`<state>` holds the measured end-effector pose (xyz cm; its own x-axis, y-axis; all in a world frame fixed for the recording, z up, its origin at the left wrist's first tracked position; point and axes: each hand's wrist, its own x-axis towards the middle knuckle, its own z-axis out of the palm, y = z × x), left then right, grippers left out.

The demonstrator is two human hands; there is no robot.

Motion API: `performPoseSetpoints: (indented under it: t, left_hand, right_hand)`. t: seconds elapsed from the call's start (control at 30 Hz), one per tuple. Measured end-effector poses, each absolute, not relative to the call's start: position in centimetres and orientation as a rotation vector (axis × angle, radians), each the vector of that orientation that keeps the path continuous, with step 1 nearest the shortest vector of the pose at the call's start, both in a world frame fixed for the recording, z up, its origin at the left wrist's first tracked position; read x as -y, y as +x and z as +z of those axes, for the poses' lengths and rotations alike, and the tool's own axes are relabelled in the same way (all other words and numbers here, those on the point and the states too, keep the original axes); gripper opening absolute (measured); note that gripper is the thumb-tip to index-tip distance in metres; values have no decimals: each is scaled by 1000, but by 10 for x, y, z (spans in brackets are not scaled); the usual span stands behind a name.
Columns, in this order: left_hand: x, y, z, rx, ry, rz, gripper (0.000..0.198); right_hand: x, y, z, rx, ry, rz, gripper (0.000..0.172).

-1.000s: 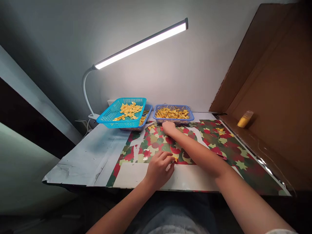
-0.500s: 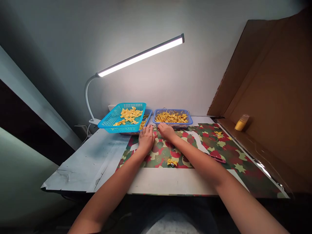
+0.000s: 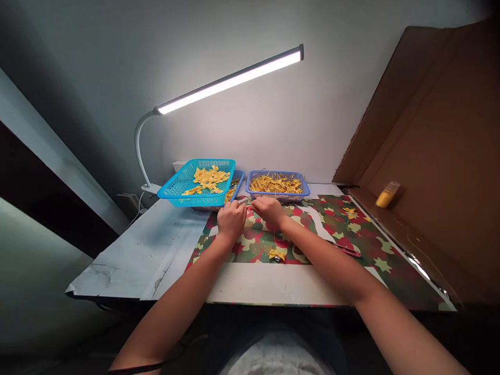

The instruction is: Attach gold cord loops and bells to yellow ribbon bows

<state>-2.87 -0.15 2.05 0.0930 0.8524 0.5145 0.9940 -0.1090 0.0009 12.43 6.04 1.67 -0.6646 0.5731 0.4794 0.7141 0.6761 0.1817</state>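
Observation:
Close together in front of the baskets, my left hand [image 3: 231, 221] and my right hand [image 3: 269, 211] are both closed, fingertips pinched on a thin cord that barely shows between them. A yellow ribbon bow [image 3: 277, 253] with a small silver bell lies on the camouflage-patterned sheet [image 3: 250, 239] below my right hand. From that bow a fine gold thread [image 3: 275, 232] runs up toward my right hand. Just behind my right hand stands a purple-blue basket [image 3: 305, 190] heaped with gold cords. My left hand is nearest a turquoise basket [image 3: 172, 192] of yellow bows.
Under the turquoise basket sits another blue basket [image 3: 240, 183] with gold pieces. Pink-handled scissors [image 3: 347, 250] lie right of my right forearm. More yellow bows [image 3: 350, 212] are at the right. A lamp [image 3: 230, 80], a cardboard wall [image 3: 429, 114] and a yellow-filled container [image 3: 387, 195] surround the table.
My fingertips have shifted slightly and the small cord loop between them shows less. The view has tilted a little; the bow with the bell stays on the sheet.

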Motion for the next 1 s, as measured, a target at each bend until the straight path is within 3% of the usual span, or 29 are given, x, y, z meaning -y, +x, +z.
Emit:
performPoseSetpoints:
  t: [0.3,0.6,0.83,1.0]
  left_hand:
    - [-3,-27,11,1901,-2144,-631,37]
    - [-2,-19,4,1771,-2262,-926,33]
    - [5,-7,6,1593,-2335,-903,47]
    - [-2,-8,-2,1635,-2371,-795,29]
  right_hand:
    - [-34,162,9,2452,-1209,-520,27]
    - [-5,194,8,2178,-1440,-437,26]
    - [4,189,7,2189,-1412,-363,26]
    - [5,187,2,2193,-1435,-331,28]
